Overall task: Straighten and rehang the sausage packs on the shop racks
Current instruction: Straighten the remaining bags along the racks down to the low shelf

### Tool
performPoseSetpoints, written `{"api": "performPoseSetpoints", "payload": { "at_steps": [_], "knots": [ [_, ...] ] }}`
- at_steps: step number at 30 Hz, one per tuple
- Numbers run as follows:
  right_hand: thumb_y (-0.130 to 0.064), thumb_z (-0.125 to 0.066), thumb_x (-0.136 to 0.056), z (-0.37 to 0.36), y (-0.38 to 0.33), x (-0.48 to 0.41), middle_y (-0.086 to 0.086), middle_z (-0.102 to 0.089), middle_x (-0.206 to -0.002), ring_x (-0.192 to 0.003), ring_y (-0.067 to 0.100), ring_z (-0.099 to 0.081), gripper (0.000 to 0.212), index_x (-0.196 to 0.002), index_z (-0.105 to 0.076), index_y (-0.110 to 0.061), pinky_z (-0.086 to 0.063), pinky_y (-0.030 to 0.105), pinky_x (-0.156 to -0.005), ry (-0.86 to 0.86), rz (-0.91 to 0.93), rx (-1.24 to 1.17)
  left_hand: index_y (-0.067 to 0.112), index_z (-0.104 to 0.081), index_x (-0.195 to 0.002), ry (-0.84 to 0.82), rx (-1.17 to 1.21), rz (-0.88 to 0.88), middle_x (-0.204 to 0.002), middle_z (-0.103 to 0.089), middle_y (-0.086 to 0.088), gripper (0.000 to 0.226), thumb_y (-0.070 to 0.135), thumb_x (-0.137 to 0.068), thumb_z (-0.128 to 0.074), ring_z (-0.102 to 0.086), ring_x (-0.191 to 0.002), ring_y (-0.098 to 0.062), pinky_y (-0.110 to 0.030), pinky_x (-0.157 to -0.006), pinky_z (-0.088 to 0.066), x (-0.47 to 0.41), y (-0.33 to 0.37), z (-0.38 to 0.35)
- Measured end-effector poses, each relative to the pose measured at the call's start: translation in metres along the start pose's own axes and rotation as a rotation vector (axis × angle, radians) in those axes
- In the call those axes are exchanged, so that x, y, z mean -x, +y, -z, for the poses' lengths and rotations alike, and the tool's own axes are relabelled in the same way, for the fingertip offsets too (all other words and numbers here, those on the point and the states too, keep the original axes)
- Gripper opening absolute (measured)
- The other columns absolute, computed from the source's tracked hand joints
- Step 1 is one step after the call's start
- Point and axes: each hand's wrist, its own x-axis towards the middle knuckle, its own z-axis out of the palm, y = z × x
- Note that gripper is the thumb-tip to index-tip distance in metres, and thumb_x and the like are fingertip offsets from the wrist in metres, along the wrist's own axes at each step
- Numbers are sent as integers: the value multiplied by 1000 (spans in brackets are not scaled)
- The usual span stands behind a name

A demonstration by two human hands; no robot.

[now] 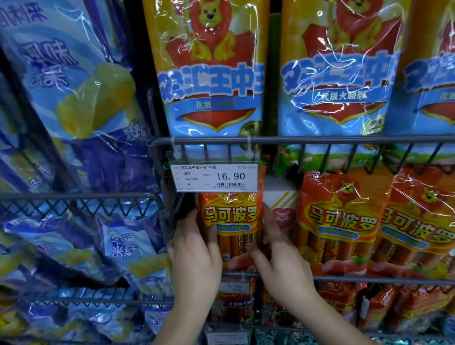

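- Orange sausage pack (glossy crinkled film, stick shapes showing through) stands upright just under the white price tag, below the grey wire rack rail.
- Left grip clamped on its left edge, thumb across the front.
- Right grip clamped on its right edge.
- Neighbouring orange packs lean tilted, overlapping.

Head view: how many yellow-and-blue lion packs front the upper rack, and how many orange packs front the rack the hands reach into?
Yellow-and-blue lion packs: 3
Orange packs: 4, one held in the left hand and right hand, one cut by the right edge
Total: 7
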Motion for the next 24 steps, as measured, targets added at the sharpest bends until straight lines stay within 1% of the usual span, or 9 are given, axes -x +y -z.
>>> {"api": "performPoseSetpoints", "payload": {
  "at_steps": [3,7,9,11,13,15,17,20,24],
  "knots": [
    [-50,-42,-101,0,-2,0,-3,-64,-125,-94,20,-67,80,-147,22,-50,-55,38,-65,12,28,32,12,-49,-130,-21,26,3,-117,-57,-6,47,42,-96,-37,-56,-110,-29,-49,-91,-48,-1,-2,-1],
    [-55,-43,-99,-1,4,2,-7,-67,-91,-74,16,-66,81,-152,16,-43,-55,37,-58,41,21,21,11,-48,-134,-9,82,52,-123,-56,-7,49,41,-96,-41,-54,-115,-24,-29,-90,-42,4,-1,-2],
    [-54,-44,-99,-2,10,5,-5,-65,-89,-69,16,-64,80,-153,15,-42,-54,37,-56,42,75,21,8,-48,-135,39,69,20,-126,-53,-10,46,32,-95,-51,-50,-118,-24,-23,-89,-38,9,1,-2],
    [-45,-48,-100,-2,17,10,0,-67,-100,-78,19,-64,78,-152,10,-42,-55,40,-62,51,151,-17,6,-47,-134,70,55,-48,-130,-48,-12,46,20,-92,-62,-45,-123,-23,-18,-93,-34,16,7,-3],
    [-38,-53,-99,2,23,14,4,-64,-123,-103,21,-61,68,-155,-15,-31,-54,34,-79,108,213,-67,5,-46,-131,84,52,-114,-134,-45,-12,48,17,-89,-65,-45,-127,-24,-19,-100,-34,24,15,-6],
    [-37,-55,-96,8,28,20,3,-57,-135,-120,17,-54,58,-148,-35,-18,-45,22,-90,192,242,-63,7,-46,-130,114,40,-187,-136,-43,-12,44,24,-93,-63,-45,-129,-27,-29,-105,-38,33,25,-10],
    [-39,-54,-95,18,35,26,0,-57,-134,-124,15,-53,53,-141,-42,-16,-41,18,-95,271,223,-69,11,-48,-128,118,54,-282,-135,-42,-12,41,31,-93,-57,-45,-128,-25,-27,-107,-36,42,37,-15],
    [-37,-52,-93,33,44,35,0,-60,-126,-119,14,-54,48,-135,-44,-16,-39,16,-98,415,246,-67,16,-49,-127,-9,162,-371,-130,-44,-6,39,33,-92,-55,-45,-124,-15,-15,-107,-33,49,52,-22],
    [-33,-53,-92,55,57,46,-9,-53,-125,-116,18,-56,47,-135,-49,-14,-45,22,-95,593,250,-72,21,-43,-136,-267,214,-258,-126,-45,7,49,43,-94,-53,-46,-120,-9,-9,-98,-35,52,71,-41]
  ]
}}
